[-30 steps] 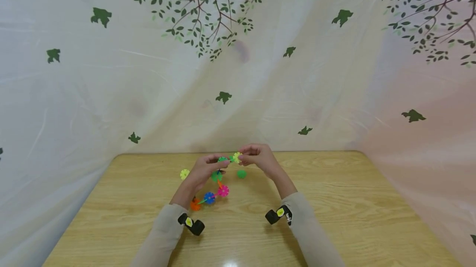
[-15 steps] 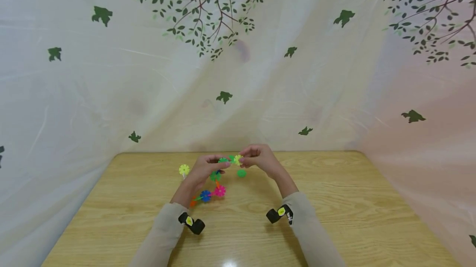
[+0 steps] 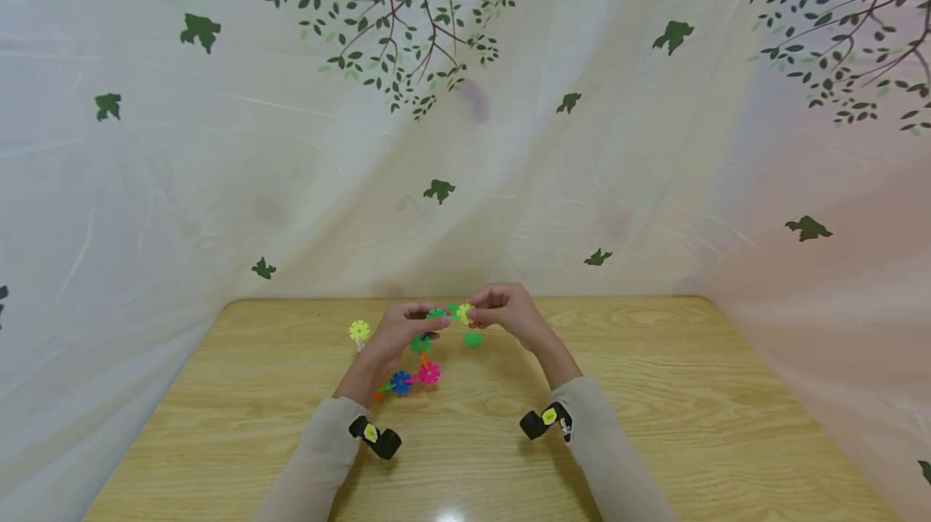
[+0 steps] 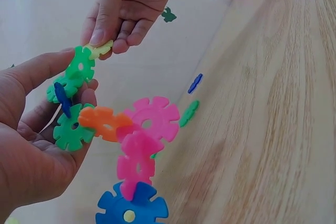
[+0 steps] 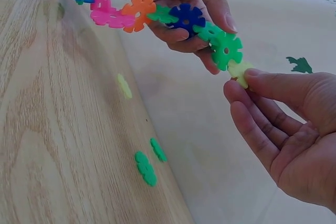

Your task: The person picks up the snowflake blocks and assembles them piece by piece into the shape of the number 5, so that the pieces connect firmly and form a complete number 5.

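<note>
A chain of interlocking notched plastic flower discs hangs between my hands over the table. My left hand (image 3: pixel 393 334) holds it near its upper end, fingers and thumb around the green discs (image 4: pixel 68 129) and a dark blue disc (image 5: pixel 187 18). Thumb and fingertips of my right hand (image 3: pixel 511 313) pinch a pale yellow disc (image 5: pixel 239 72), whose edge meets the end green disc (image 5: pixel 227 51). Lower down the chain come an orange disc (image 4: pixel 100 121), pink discs (image 4: pixel 155 116) and a blue disc (image 4: pixel 131 205). Past my left wrist shows a bright yellow disc (image 3: pixel 360 330) on a white piece.
Loose discs lie on the wooden table (image 3: pixel 640 409): a green one (image 3: pixel 473 339) beneath my hands, and a yellow one (image 5: pixel 124 85) near the back edge. A patterned cloth (image 3: pixel 334 207) hangs right behind the table. Each wrist wears a black camera (image 3: pixel 378 439).
The hanging part of the chain has swung slightly left, its orange end going further behind my left wrist. The yellow disc at left has risen a little. Both hands stay nearly still.
</note>
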The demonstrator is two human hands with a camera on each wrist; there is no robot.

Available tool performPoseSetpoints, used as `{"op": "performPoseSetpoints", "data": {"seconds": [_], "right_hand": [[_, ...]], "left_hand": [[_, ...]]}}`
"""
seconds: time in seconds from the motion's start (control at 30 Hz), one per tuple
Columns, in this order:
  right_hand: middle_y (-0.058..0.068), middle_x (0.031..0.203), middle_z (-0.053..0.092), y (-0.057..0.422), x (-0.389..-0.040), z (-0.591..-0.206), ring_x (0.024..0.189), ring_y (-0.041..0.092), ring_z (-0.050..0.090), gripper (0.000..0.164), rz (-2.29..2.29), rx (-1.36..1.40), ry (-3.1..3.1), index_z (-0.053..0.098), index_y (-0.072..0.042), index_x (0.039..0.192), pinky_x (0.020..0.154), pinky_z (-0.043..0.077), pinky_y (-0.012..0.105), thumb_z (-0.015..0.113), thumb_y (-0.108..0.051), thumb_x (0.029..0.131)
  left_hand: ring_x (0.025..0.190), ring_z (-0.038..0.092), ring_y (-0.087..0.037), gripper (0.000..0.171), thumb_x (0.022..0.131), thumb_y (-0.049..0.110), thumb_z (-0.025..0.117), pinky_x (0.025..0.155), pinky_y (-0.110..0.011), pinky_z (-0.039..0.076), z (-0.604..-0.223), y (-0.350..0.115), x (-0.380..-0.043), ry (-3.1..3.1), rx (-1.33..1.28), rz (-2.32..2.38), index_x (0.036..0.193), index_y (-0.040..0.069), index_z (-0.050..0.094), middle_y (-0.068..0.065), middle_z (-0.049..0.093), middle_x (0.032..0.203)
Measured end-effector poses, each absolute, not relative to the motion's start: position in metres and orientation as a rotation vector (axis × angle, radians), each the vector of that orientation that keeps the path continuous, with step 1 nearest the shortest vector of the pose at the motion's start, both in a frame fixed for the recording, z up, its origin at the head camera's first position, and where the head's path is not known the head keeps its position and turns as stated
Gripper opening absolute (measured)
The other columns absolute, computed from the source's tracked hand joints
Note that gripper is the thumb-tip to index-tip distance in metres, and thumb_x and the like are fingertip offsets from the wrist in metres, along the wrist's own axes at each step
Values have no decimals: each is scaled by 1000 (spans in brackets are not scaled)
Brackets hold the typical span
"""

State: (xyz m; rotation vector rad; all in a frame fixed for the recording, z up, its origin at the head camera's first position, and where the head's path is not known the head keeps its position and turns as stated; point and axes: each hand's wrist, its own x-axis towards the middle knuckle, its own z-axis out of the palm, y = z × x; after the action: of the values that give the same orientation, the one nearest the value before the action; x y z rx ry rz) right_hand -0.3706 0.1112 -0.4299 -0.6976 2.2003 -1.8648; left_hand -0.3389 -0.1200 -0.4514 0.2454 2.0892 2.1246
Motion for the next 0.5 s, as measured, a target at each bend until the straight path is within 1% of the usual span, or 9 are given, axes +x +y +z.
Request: {"op": "performPoseSetpoints", "data": {"seconds": [0.03, 0.07, 0.2, 0.3, 0.37, 0.5], "right_hand": [[5, 85, 76, 111, -370, -430, 73, 12, 73, 22, -1869, -696, 2198, 68, 13, 110, 86, 58, 60, 70, 0, 93], [4, 85, 76, 111, -370, -430, 74, 12, 73, 22, -1868, -696, 2202, 68, 13, 110, 85, 59, 58, 71, 0, 93], [3, 84, 75, 110, -369, -429, 74, 12, 73, 22, -1880, -693, 2213, 68, 13, 110, 80, 63, 44, 71, 0, 93], [3, 84, 75, 109, -368, -429, 74, 12, 73, 22, -1897, -693, 2210, 68, 14, 110, 75, 63, 34, 71, 1, 92], [2, 84, 75, 109, -368, -430, 74, 12, 73, 22, -1912, -688, 2204, 67, 14, 109, 73, 63, 31, 72, 1, 92], [0, 83, 75, 108, -367, -431, 73, 11, 72, 23, -1928, -685, 2203, 67, 14, 109, 72, 63, 30, 72, 1, 92]], "left_hand": [[95, 69, -17, 28, 91, 14, 77, 96, -50, 57, -451, -120, -339, 2088, 242, 2125, 112, -3, 72, 4, 73, 96], [95, 69, -17, 28, 90, 14, 77, 97, -50, 57, -451, -120, -338, 2087, 236, 2128, 112, -3, 72, 4, 73, 96], [94, 69, -17, 30, 89, 15, 78, 96, -49, 57, -450, -119, -338, 2086, 212, 2132, 113, -4, 72, 4, 73, 96], [95, 69, -18, 32, 89, 16, 79, 96, -48, 57, -450, -119, -338, 2093, 207, 2128, 113, -4, 72, 4, 74, 96], [95, 69, -19, 33, 89, 16, 79, 95, -48, 57, -450, -119, -338, 2096, 203, 2129, 114, -4, 71, 4, 74, 96], [98, 69, -21, 32, 90, 16, 78, 96, -50, 57, -450, -118, -337, 2099, 212, 2136, 115, -4, 72, 3, 73, 98]]}}
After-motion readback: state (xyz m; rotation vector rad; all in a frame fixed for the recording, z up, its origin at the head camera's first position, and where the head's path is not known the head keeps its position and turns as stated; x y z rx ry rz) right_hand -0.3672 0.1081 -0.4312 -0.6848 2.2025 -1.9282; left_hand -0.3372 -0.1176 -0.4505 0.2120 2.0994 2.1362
